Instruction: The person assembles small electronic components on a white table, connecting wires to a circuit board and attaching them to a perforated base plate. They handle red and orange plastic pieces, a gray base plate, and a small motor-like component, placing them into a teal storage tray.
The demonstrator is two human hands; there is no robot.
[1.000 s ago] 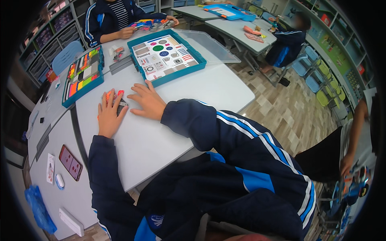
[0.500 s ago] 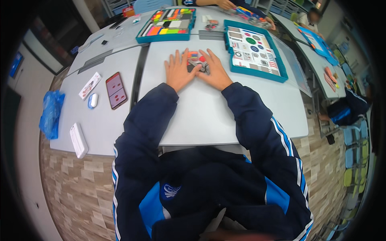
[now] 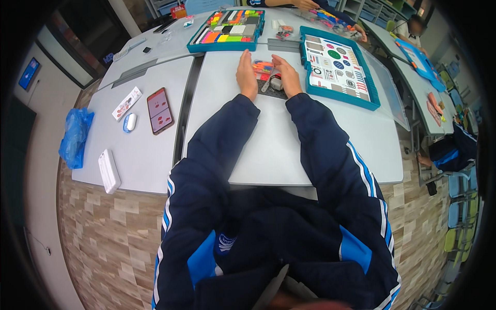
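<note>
A small cluster of parts lies on the white table (image 3: pixel 268 139) in front of me. It holds orange and red pieces (image 3: pixel 263 66), a grey rounded part (image 3: pixel 276 82) and a dark flat plate (image 3: pixel 272 93). My left hand (image 3: pixel 247 76) stands on edge along the cluster's left side, fingers stretched out, gripping nothing. On the opposite side my right hand (image 3: pixel 288 76) is held likewise, palm inward and fingers extended. The parts sit between both palms; whether the hands touch them I cannot tell.
Beyond is a teal tray (image 3: pixel 223 49) of sorted coloured pieces. At right stands a teal case (image 3: pixel 343 102) with a picture chart. Leftward lie a phone (image 3: pixel 160 111), a white-and-blue case (image 3: pixel 129 122), a white slab (image 3: pixel 109 171) and a blue bag (image 3: pixel 76 139). Another person's hand (image 3: pixel 307 4) is across the table.
Both hands have turned from lying palm-down over the parts to standing on edge at either side. More of the parts now shows. The whole view has shifted slightly.
</note>
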